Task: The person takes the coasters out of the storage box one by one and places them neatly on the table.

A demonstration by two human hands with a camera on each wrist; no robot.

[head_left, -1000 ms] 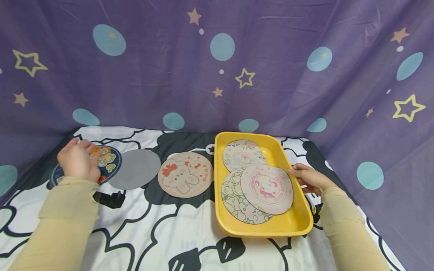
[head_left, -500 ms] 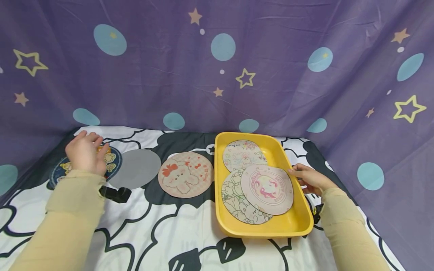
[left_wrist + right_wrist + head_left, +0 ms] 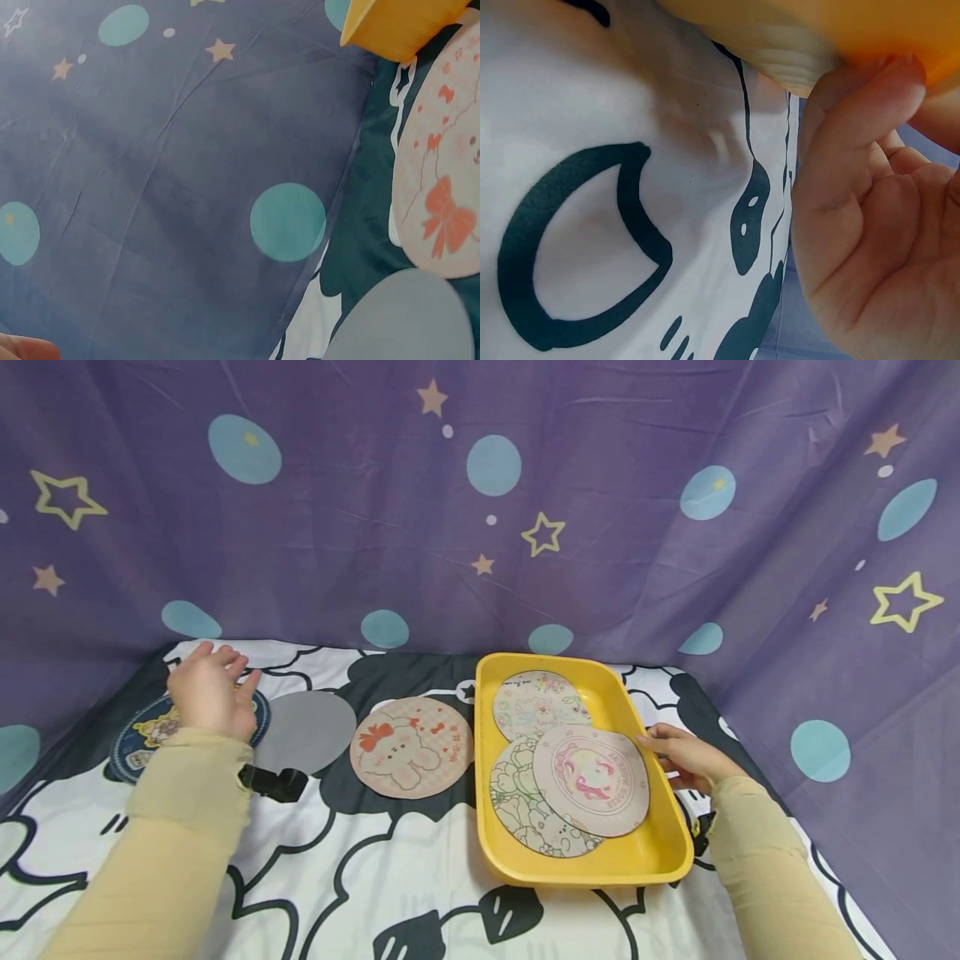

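My left hand [image 3: 212,693] hovers over a dark blue round mat [image 3: 150,735] with cartoon bears, its fingers loosely spread and nothing in them; it hides part of that mat. Right beside it lies a plain grey disc [image 3: 307,733], then a pink round mat [image 3: 411,747] with a rabbit. My right hand [image 3: 690,756] grips the right rim of a yellow tray [image 3: 660,868], thumb over the edge and fingers outside. Inside the tray, a pink unicorn mat [image 3: 591,781] overlaps a green floral one [image 3: 536,814] and a pale patterned one [image 3: 538,702].
A white cloth [image 3: 360,893] with black cartoon outlines covers the table. Behind it hangs a purple curtain [image 3: 337,527] with stars and blue dots, which also runs along the right side. Each wrist carries a small black camera.
My left hand has moved to the right and slightly away over the blue mat, uncovering more of its left part. The right hand and the tray have stayed put.
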